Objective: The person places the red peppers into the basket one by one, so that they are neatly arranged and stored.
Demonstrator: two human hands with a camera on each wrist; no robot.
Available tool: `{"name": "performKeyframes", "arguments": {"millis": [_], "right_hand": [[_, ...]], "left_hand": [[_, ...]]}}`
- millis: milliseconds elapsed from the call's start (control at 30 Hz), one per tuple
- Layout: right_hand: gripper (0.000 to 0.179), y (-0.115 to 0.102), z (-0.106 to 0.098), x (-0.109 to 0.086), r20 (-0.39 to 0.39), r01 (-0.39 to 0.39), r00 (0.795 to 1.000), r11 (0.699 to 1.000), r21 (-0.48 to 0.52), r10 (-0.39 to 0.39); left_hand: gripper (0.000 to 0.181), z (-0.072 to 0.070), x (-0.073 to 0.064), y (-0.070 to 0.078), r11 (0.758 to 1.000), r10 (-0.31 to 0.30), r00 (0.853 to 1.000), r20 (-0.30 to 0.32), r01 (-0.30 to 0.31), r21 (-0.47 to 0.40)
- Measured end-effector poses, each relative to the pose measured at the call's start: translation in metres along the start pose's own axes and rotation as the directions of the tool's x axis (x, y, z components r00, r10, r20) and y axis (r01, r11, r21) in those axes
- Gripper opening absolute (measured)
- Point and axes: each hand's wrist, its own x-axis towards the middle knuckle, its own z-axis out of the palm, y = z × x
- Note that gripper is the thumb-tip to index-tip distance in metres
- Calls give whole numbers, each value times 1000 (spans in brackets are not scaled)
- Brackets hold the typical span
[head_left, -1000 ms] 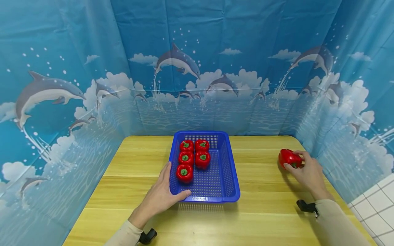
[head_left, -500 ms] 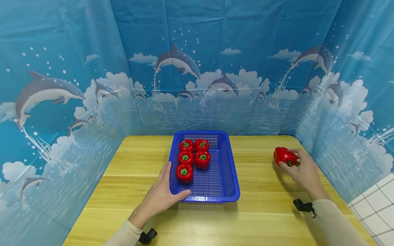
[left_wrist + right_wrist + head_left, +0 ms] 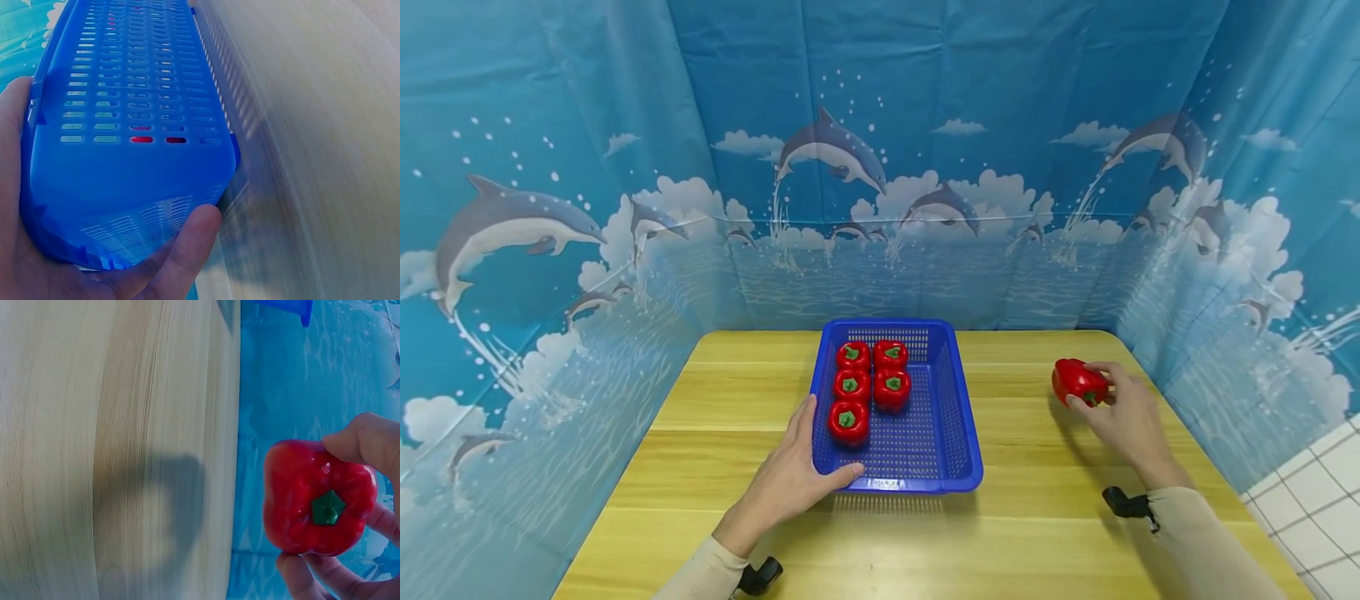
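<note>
My right hand [image 3: 1123,421] holds a red bell pepper [image 3: 1078,382] above the right part of the table. The right wrist view shows the pepper [image 3: 320,499] pinched between thumb and fingers, its green stem toward the camera. At the middle of the table sits a blue plastic basket [image 3: 964,417] with slotted walls. My left hand [image 3: 786,475] grips its near left corner, fingers along the left side and thumb at the front rim. Inside the basket, several red bell peppers [image 3: 848,422] stand stem up in two columns at the left; the right part shows bare floor.
The wooden table [image 3: 715,417] has a dolphin-print curtain [image 3: 880,275] behind it and along both sides. White tiles [image 3: 1311,500] show at the lower right. The held pepper is well apart from the basket's right rim.
My right hand has moved left with the bell pepper, toward the basket. The left hand, the basket and the peppers in it have stayed in place.
</note>
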Motion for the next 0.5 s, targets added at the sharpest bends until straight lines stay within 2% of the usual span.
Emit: {"name": "performKeyframes", "arguments": {"millis": [500], "right_hand": [[64,-21,7,-5,32,-5,999,1000,5,4]], "left_hand": [[143,2,2,-3,1000,6,1000,-3,-6,-2]]}}
